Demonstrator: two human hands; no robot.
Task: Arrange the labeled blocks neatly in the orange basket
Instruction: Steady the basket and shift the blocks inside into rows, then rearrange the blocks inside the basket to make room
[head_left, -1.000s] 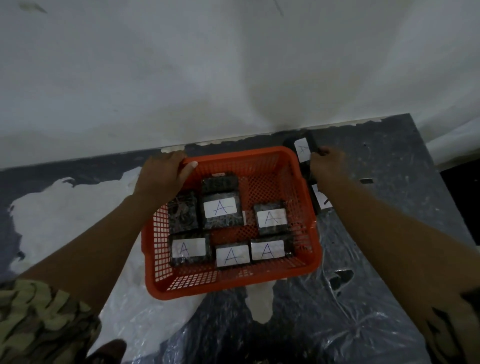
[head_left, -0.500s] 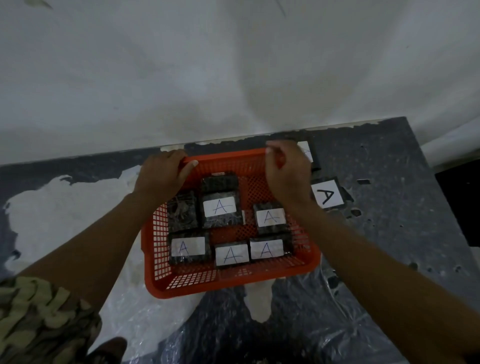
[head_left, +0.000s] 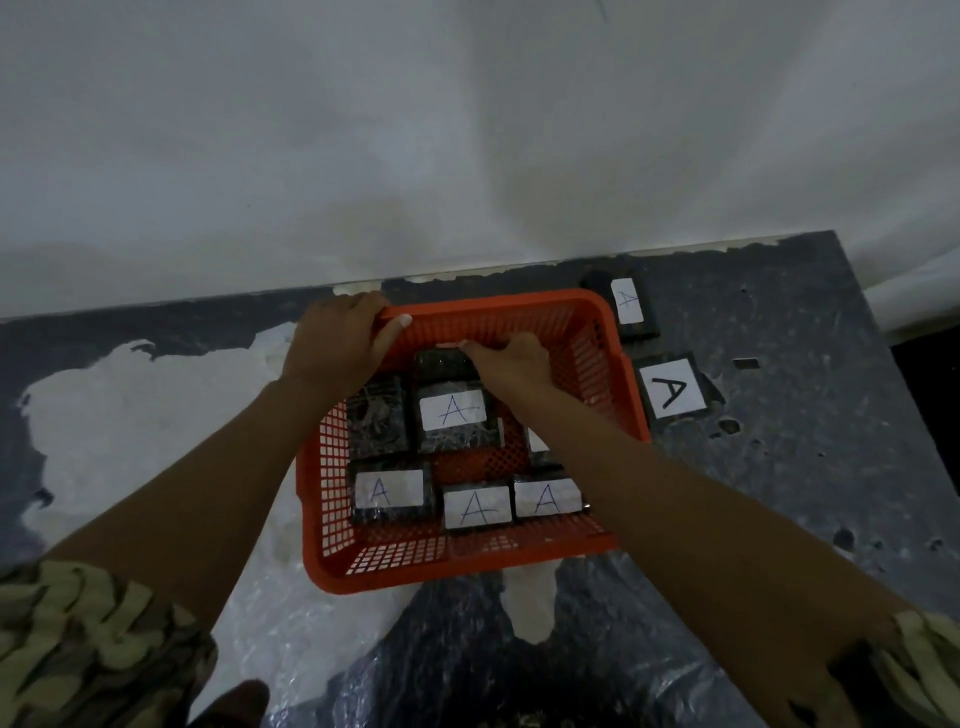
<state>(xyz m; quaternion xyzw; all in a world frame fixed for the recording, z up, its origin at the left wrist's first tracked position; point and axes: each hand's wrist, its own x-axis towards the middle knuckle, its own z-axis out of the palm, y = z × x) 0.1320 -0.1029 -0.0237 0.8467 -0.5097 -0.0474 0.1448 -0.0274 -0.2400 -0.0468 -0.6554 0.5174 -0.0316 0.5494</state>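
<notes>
The orange basket (head_left: 467, 577) sits mid-table with several dark blocks carrying white "A" labels inside. Three lie along the front: (head_left: 387, 491), (head_left: 475, 506), (head_left: 545, 496). Behind them are a labelled block (head_left: 452, 410) and a dark block with no label showing (head_left: 376, 415). My forearm covers most of another block (head_left: 537, 441). My left hand (head_left: 337, 345) grips the basket's back left rim. My right hand (head_left: 511, 361) is inside the basket, fingers curled on the far edge of the rearmost dark block (head_left: 441, 364). Two labelled blocks lie outside to the right: (head_left: 628, 304), (head_left: 670, 389).
The dark speckled table (head_left: 805, 415) meets a white wall (head_left: 467, 156) just behind the basket. White patches and crinkled clear plastic (head_left: 322, 623) cover the table's left and front. The table's right edge drops off near the two outside blocks.
My right hand left the blocks outside at the right, crossed over the basket's rim and came down inside onto the rearmost block. The left hand kept its hold on the rim.
</notes>
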